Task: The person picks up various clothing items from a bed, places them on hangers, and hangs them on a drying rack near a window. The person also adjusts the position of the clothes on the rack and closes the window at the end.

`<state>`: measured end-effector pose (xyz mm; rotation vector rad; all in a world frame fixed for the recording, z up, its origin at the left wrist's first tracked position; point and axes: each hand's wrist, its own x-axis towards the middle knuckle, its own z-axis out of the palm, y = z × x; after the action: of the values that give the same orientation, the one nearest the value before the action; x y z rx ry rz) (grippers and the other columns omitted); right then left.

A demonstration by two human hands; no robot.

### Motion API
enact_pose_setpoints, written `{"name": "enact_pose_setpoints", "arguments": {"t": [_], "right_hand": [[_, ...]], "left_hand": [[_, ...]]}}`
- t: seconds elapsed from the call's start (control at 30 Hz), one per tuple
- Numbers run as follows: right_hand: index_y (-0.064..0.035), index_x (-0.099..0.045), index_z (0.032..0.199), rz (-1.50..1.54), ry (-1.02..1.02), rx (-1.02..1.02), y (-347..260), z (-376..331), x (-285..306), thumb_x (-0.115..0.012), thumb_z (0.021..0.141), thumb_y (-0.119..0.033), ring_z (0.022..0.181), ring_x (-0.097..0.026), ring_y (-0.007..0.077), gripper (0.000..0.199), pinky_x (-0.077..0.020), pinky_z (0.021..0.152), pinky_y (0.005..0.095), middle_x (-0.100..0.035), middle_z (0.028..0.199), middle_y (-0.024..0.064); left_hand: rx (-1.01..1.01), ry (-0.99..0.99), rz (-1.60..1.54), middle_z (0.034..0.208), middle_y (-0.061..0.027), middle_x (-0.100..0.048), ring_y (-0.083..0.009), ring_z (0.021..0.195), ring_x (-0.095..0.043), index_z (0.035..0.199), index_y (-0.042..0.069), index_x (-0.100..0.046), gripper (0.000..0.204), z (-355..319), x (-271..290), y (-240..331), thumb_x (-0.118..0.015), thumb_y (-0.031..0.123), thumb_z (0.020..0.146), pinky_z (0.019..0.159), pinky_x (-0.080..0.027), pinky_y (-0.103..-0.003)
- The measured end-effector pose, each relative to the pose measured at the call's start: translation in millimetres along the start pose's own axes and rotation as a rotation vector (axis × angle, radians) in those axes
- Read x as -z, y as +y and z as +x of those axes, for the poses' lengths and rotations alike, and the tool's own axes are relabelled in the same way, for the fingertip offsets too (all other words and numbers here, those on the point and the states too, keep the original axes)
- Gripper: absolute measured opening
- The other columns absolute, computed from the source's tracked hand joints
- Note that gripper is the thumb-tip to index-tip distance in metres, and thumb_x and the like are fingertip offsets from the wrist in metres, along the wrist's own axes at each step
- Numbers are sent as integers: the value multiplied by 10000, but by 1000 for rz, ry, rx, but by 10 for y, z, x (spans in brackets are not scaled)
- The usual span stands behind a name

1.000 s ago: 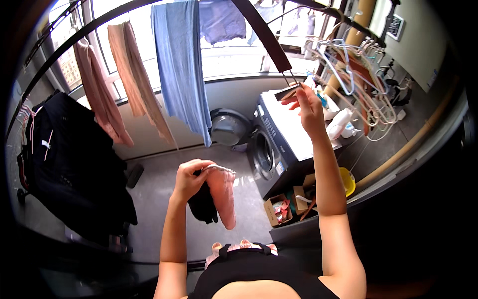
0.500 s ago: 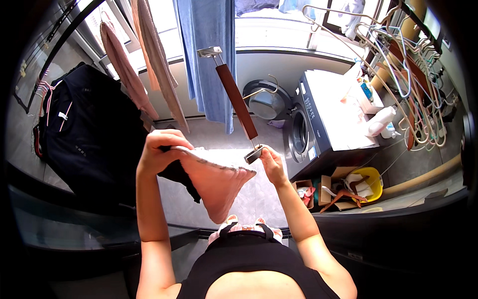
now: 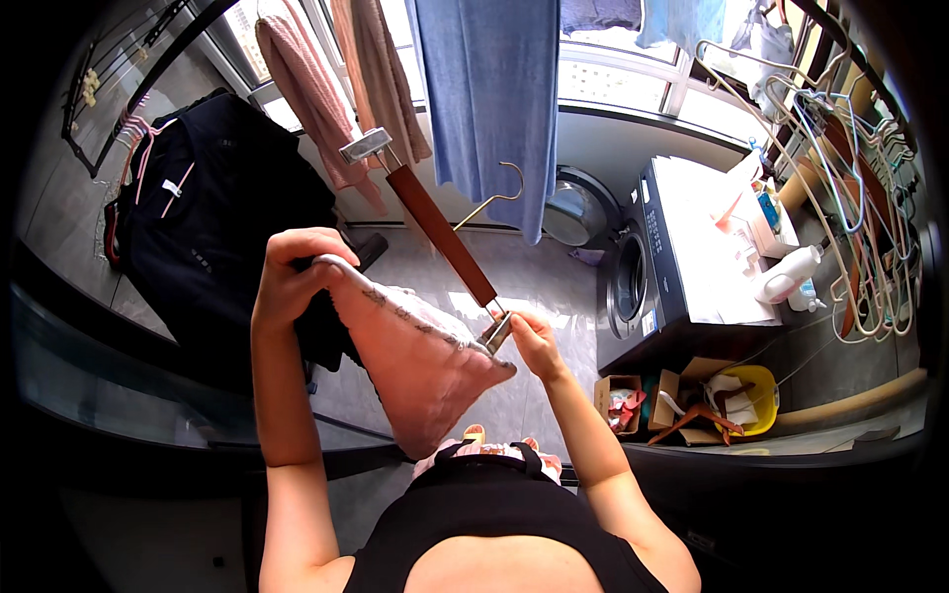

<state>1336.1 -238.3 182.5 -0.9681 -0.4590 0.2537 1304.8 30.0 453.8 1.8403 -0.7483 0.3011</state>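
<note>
My left hand [image 3: 294, 274] pinches one end of the waistband of pink underwear [image 3: 415, 346], which hangs in a triangle with a grey-white band along its top. My right hand [image 3: 535, 345] grips the near metal clip of a clip hanger [image 3: 442, 233] with a brown wooden bar and a gold hook. That near clip [image 3: 496, 334] meets the waistband close to its other end. Whether its jaws have closed on the cloth I cannot tell. The hanger's far clip [image 3: 366, 145] holds nothing.
Dark clothes [image 3: 222, 217] hang at the left. Pink and blue towels [image 3: 489, 109] hang ahead by the window. A washing machine [image 3: 633, 277] with its door swung wide stands right of centre, bottles on top. Many hangers [image 3: 870, 198] crowd the far right, above boxes and a yellow basket [image 3: 761, 395].
The near clip has come onto the waistband, where a gap showed before. The hanger has tilted further left. My view has turned left, so the surroundings sit further right.
</note>
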Motion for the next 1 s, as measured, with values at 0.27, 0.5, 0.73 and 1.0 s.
{"name": "enact_pose_setpoints", "arguments": {"t": [0.27, 0.5, 0.73, 1.0], "right_hand": [[63, -583, 1043, -96, -12, -1, -71, -374, -135, -481, 918, -160, 902, -570, 152, 275, -387, 909, 312, -634, 917, 83], [32, -564, 1071, -241, -59, -9, -339, -682, -164, -542, 893, -177, 932, -535, 106, 275, -398, 875, 255, -603, 990, 25], [63, -518, 1089, -198, 60, 6, -486, -1024, 171, -513, 895, -214, 913, -559, 156, 338, -427, 851, 279, -580, 966, 93], [31, -556, 1084, -459, -38, -215, -948, -1254, 560, -539, 891, -189, 933, -527, 109, 293, -398, 862, 250, -595, 970, 37]], "left_hand": [[233, 253, 55, 769, -25, -638, -76, 709, -559, 848, -26, -662, 142, -205, -73, -9, -646, 109, 809, 665, -441, -195], [298, 382, 105, 750, 10, -618, -48, 693, -535, 838, -16, -665, 153, -370, -97, -188, -666, 134, 804, 644, -425, -179], [539, 200, -54, 765, 14, -598, -56, 715, -521, 887, 2, -648, 196, -627, -159, -781, -641, 188, 827, 684, -431, -203], [576, 48, -437, 787, 20, -571, -69, 785, -513, 1038, 32, -620, 561, -597, -610, -1081, -615, 528, 776, 747, -422, -213]]}}
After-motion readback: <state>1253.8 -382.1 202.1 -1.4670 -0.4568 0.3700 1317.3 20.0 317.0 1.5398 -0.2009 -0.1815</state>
